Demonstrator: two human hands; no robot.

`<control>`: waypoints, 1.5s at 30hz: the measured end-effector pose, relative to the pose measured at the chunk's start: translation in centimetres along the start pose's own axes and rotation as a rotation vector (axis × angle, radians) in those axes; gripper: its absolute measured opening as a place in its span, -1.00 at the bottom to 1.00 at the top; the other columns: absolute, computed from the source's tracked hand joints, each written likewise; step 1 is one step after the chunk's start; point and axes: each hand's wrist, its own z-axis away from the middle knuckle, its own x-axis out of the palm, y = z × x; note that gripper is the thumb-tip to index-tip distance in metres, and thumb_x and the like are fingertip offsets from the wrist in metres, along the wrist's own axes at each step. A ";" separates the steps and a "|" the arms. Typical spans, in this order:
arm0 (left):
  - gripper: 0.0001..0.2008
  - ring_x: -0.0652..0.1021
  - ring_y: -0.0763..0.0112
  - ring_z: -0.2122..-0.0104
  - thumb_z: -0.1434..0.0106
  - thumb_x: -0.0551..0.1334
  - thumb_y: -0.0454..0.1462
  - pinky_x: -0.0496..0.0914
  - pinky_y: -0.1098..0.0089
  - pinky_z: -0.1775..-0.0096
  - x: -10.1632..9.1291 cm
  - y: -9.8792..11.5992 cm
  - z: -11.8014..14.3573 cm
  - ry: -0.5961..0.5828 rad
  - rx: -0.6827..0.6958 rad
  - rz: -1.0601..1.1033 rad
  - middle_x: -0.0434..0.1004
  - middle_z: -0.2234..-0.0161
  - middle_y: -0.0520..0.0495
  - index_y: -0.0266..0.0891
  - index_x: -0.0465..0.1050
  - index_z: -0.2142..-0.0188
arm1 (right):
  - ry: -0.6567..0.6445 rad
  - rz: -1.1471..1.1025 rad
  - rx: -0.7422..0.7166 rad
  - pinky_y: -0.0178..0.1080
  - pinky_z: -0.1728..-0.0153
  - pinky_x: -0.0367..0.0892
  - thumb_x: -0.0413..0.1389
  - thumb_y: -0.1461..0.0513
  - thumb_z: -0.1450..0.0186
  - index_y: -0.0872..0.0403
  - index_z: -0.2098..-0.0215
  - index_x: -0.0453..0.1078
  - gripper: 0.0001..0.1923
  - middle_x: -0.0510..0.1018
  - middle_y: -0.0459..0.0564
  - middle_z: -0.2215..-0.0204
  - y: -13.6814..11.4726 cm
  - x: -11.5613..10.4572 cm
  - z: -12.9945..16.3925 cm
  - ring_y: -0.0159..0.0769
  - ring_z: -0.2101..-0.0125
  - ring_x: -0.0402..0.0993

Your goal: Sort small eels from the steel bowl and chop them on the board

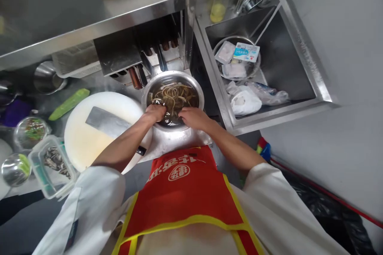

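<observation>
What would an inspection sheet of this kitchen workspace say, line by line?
Surface: steel counter, wet-looking, with a round white cutting board on it.
Job's things: metal bowl of pale strips in dark liquid.
Clutter: cleaver lying on the board; green vegetable; clear plastic container; small bowls at the left edge.
Hands: left hand and right hand both at the near rim of the bowl, fingers in the contents; grip not clear.
Cables: nothing seen.
Surroundings: sink to the right holding a basin of packets and plastic bags; steel shelf above; knife handles in a rack behind the bowl.
</observation>
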 end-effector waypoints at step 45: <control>-0.72 0.64 0.34 0.33 -0.18 0.39 -0.12 0.54 0.27 0.15 -0.1 1.4 7.3 0.170 -0.041 1.660 0.63 0.29 -0.15 -0.28 0.48 0.24 | 0.460 -2.059 0.268 -0.01 -0.09 0.43 0.08 0.20 -0.19 0.03 0.14 0.34 -0.75 0.62 0.03 0.17 -5.4 -1.7 -3.6 -0.17 0.01 0.53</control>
